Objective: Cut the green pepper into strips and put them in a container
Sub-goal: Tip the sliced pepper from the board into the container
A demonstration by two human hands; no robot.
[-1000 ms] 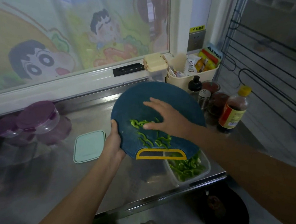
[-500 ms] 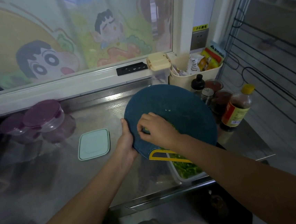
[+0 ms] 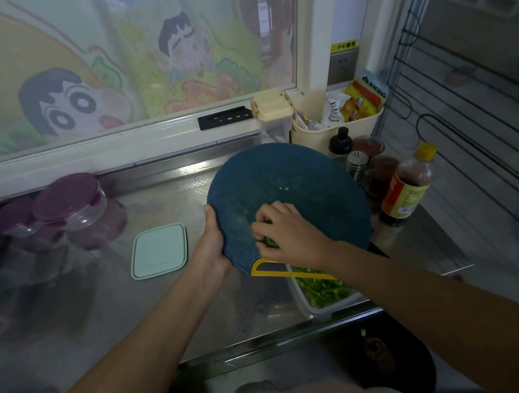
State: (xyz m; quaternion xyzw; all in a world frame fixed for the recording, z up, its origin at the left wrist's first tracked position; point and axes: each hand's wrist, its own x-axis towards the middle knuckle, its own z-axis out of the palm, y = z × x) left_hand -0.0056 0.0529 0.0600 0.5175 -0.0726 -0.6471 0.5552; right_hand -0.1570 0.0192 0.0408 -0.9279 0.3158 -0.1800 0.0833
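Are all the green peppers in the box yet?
Nearly. Many pepper strips lie cut in the container. The left hand holds the blue cutting board tilted over it while the right hand pinches the last strips. A few bits sit higher up; the lid lies off.

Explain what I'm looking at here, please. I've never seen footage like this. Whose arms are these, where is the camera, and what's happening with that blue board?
There is no machine here. These are a person's two bare arms, filmed by one wide camera worn on the head, looking down at a steel kitchen counter. The left hand holds the tilted round blue cutting board by its edge. The right hand, fingers curled, seems to pinch some pepper strips near the board's lower end. Just below is a clear container that already has green strips in it. Also on the counter are a pale green lid, purple-lidded jars and a sauce bottle.
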